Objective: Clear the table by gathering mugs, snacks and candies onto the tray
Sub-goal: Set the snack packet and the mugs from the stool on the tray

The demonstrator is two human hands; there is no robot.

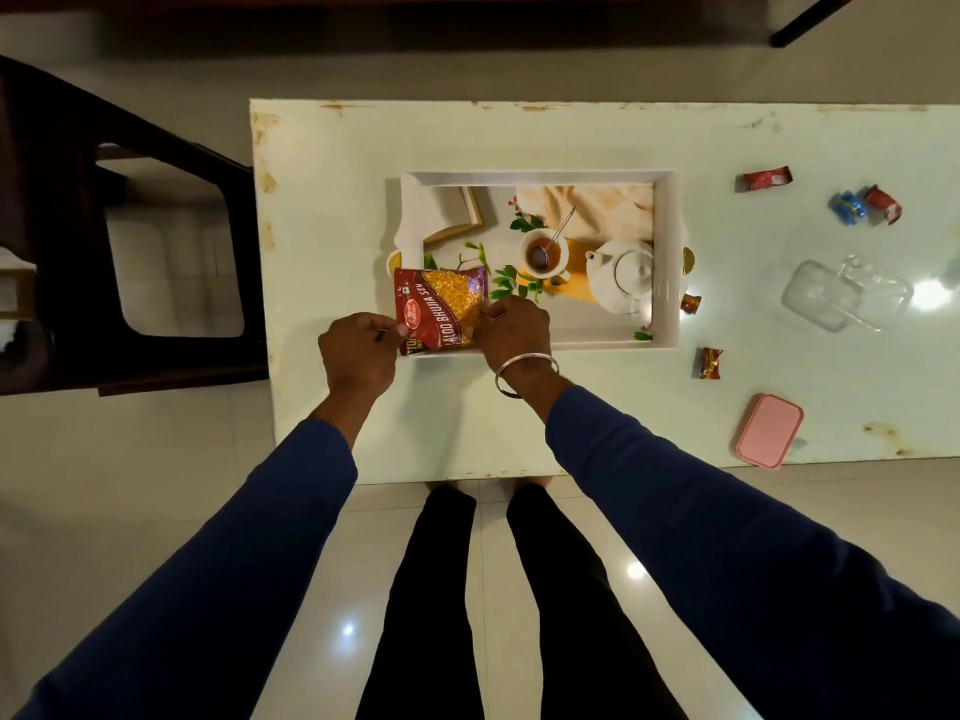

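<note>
A white rectangular tray [667,226] lies in the middle of the pale table [467,423]; its floor shows what looks like a printed picture of a teapot and a cup. Over the tray's near left corner is a red and yellow snack packet [441,309]. My left hand [358,350] pinches its left edge and my right hand [514,330] grips its right edge. Wrapped candies lie on the table right of the tray: a red one [766,179], a blue one [848,207], another red one [883,204], and two small ones [691,304] [709,363]. Clear glass mugs [847,296] stand further right.
A pink lidded box [769,431] sits near the table's front edge at the right. A dark chair [78,252] stands off the table's left end. My legs are against the table's near edge, on a glossy tiled floor.
</note>
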